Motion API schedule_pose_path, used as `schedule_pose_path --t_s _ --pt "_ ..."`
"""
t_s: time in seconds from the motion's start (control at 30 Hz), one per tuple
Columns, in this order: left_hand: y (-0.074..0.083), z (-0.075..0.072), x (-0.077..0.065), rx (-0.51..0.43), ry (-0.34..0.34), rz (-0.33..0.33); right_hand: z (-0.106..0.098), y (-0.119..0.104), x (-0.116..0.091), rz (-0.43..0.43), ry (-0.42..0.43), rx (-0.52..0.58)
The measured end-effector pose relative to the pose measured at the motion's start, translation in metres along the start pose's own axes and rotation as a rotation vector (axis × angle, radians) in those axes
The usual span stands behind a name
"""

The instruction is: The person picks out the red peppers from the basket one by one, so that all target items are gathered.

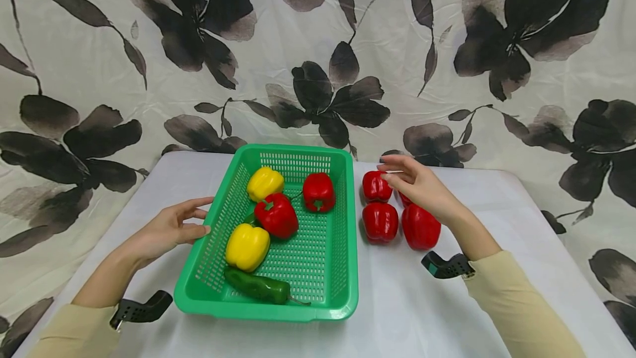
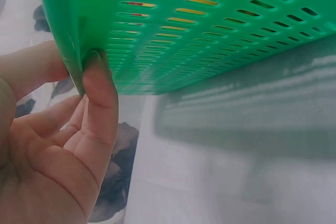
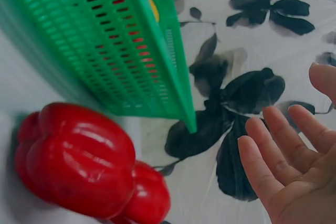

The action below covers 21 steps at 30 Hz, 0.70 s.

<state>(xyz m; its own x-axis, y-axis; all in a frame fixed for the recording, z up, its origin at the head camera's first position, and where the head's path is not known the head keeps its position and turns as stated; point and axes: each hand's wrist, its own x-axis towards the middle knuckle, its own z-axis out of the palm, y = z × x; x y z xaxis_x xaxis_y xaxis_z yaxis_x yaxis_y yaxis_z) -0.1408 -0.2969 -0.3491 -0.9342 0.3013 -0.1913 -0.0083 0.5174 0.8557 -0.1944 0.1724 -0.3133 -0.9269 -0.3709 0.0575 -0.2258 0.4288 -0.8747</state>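
My left hand (image 1: pixel 161 233) pinches the left rim of a green plastic basket (image 1: pixel 268 312), fingers and thumb on either side of the edge in the left wrist view. Inside lie two yellow bell peppers, one toward the back (image 1: pixel 265 184) and one nearer the front (image 1: pixel 247 247). Two red bell peppers, one central (image 1: pixel 278 217) and one at the back right (image 1: pixel 318 192), share the basket with a long green pepper (image 1: pixel 255 286). Above several red bell peppers (image 1: pixel 380 222) right of the basket, my right hand (image 1: pixel 422 187) hovers, fingers spread, palm bare in the right wrist view.
A white cloth covers the table (image 1: pixel 397 303). Behind it hangs a pale curtain (image 1: pixel 278 43) with dark flowers. Each wrist wears a black strap, one on the left (image 1: pixel 141 309) and one on the right (image 1: pixel 447 266).
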Motion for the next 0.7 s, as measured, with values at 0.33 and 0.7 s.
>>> schedule_pose_path --t_s 0.33,0.7 --pt "-0.002 0.000 0.002 0.001 -0.004 0.004 0.011 -0.019 0.015 -0.040 -0.051 0.011" --pt "0.000 -0.001 0.001 -0.016 -0.009 0.004 0.030 -0.036 0.032 -0.039 -0.135 0.039"
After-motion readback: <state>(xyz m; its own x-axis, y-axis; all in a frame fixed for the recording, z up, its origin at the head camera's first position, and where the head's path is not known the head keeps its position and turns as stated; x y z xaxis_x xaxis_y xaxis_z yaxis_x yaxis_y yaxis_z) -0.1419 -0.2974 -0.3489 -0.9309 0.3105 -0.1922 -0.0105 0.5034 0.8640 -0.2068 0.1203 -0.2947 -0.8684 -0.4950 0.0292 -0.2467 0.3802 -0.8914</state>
